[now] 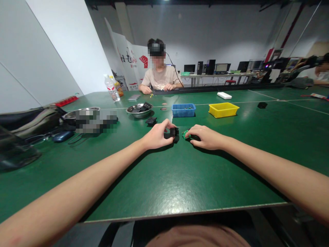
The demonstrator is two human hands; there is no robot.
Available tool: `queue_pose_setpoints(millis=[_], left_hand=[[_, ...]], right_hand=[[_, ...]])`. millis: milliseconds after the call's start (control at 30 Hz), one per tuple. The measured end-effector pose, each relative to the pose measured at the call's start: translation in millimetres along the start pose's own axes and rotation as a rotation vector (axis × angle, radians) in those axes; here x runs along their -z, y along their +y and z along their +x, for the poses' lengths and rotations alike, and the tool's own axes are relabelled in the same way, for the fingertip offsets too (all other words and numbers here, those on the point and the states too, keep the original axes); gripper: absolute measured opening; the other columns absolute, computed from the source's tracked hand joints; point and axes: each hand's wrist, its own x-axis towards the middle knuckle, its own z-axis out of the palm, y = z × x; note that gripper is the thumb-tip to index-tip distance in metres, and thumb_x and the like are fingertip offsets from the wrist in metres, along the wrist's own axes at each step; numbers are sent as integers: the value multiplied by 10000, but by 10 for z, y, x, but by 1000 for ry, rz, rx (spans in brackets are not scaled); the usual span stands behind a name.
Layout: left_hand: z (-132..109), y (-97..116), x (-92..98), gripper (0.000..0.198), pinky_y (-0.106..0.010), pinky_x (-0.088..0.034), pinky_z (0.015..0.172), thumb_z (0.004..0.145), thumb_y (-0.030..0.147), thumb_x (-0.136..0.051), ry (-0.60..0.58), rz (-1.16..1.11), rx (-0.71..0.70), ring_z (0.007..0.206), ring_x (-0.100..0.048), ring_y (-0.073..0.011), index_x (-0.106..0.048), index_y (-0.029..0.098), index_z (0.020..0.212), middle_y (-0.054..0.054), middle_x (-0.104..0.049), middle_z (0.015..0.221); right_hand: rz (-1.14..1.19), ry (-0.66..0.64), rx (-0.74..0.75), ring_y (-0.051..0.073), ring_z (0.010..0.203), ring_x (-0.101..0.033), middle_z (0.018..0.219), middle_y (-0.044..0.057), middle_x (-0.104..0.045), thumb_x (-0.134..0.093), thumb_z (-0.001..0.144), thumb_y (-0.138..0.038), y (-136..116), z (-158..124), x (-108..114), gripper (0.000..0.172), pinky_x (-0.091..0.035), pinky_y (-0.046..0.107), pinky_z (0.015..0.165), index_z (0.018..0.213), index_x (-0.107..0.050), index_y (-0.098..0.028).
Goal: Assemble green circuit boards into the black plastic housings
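Board, flat and green, in right hand, blocky black part in left hand, both pinched

Over there, one head-worn camera looks forward and down across the close bench toward the far wall.

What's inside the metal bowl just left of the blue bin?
Black parts are piled in the bowl, one standing above the rim. They overlap, and the near wall hides the bottom, so anything underneath and the exact count can't be seen.
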Motion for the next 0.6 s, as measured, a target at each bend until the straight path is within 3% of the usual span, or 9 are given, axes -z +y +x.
queue_pose_setpoints(millis=[200, 467, 600], left_hand=[[-8, 4, -14, 283, -281, -489, 654, 769, 380, -653, 9, 64, 24, 698, -594, -157, -514, 202, 939, 1, -615, 790], [11, 17, 13, 248, -301, -481, 698, 819, 366, -601, -86, 177, -41, 757, -606, -186, -584, 186, 989, -25, -615, 837], [7, 7, 12, 260, -314, -488, 712, 819, 379, -597, -104, 202, -22, 771, -619, -199, -573, 197, 1003, -29, -626, 850]], right_hand=[[8, 9, -7, 266, 1042, -639, 1073, 118, -726, -625, 840, -149, 0, 0, -3, 250, -496, 443, 953, 1072, -711, -185], [2, 2, 0, 255, 1038, -637, 1066, 113, -719, -620, 845, -145, 8, 0, -7, 237, -495, 416, 949, 1064, -705, -179], [7, 34, 23, 227, 971, -638, 973, 79, -715, -652, 837, -158, 10, 3, -8, 111, -498, 373, 900, 933, -695, -191]])
